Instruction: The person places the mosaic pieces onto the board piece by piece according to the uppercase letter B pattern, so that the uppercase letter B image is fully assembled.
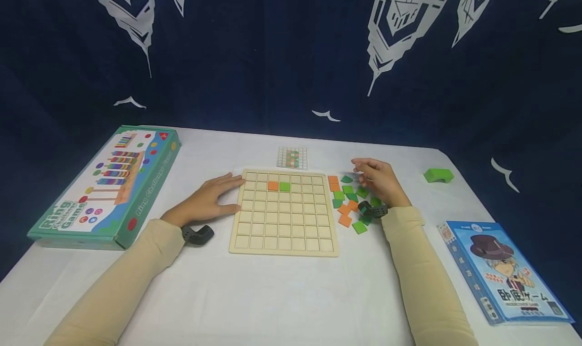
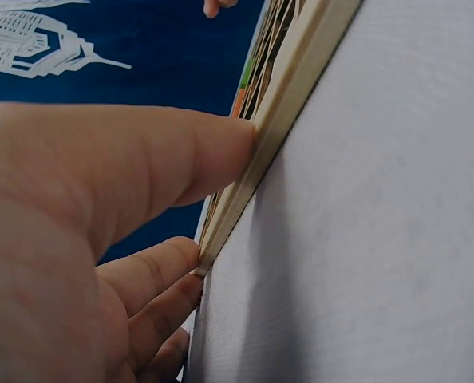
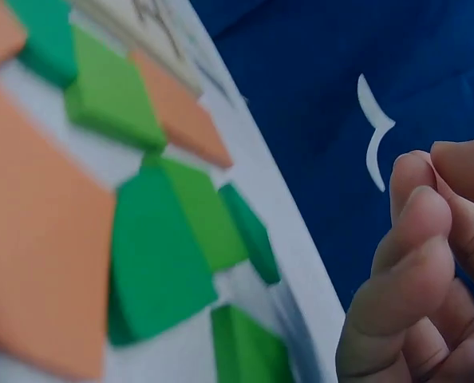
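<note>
A wooden grid board (image 1: 291,251) lies on the table, with an orange square tile (image 1: 273,186) and a light green square tile (image 1: 284,186) side by side in an upper row. My left hand (image 1: 208,200) touches the board's left edge with thumb and fingertips; the left wrist view shows the thumb (image 2: 213,152) against its side. Right of the board, my right hand (image 1: 381,180) hovers over loose orange tiles (image 1: 345,220) and green tiles (image 1: 359,227). Its fingers (image 3: 404,279) are loosely bent, and I see no tile between them. The hand and wrist camera hide some tiles.
Behind the board lies a small pattern card (image 1: 292,158) with a coloured grid. A green game box (image 1: 113,184) stands at the left, a blue game box (image 1: 504,270) at the right. Farther back on the right sits a green arched block (image 1: 438,175).
</note>
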The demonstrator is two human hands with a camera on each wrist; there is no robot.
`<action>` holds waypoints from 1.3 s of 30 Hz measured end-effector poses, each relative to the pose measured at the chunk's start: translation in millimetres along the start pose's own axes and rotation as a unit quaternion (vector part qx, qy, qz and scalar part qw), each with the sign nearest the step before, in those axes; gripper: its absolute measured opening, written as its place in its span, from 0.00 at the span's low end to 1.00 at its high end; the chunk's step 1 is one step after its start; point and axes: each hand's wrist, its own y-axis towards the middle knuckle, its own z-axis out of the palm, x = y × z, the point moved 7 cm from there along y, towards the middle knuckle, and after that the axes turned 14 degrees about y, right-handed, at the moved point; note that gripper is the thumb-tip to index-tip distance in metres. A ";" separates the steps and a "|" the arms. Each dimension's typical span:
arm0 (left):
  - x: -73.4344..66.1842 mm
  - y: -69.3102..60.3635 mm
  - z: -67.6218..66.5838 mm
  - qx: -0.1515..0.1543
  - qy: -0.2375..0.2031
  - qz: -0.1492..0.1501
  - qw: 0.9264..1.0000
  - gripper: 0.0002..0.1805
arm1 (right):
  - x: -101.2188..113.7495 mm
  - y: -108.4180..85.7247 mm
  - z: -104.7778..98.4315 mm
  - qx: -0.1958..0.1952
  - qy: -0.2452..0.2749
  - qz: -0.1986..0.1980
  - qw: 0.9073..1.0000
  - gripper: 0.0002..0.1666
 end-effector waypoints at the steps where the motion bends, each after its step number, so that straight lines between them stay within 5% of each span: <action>1: 0.2 0.0 0.1 0.000 0.000 0.000 1.000 0.43 | -2.0 0.8 -1.2 -0.003 -0.007 0.003 1.000 0.28; 10: -1.2 -1.3 -0.4 -0.006 0.001 0.006 1.000 0.42 | -16.8 5.3 -4.6 -0.010 -0.052 0.028 0.998 0.29; 17: -0.1 -1.3 -0.2 -0.005 0.002 0.003 1.000 0.42 | -20.4 6.9 -4.8 -0.020 -0.142 0.040 0.989 0.27; 29: -2.0 -0.1 -0.6 -0.005 0.002 0.000 1.000 0.43 | -20.6 8.5 1.8 -0.009 -0.252 0.023 0.967 0.28; 39: -1.2 -0.4 0.1 -0.005 0.005 0.005 1.000 0.43 | -16.3 8.7 5.8 -0.002 -0.277 -0.004 0.961 0.20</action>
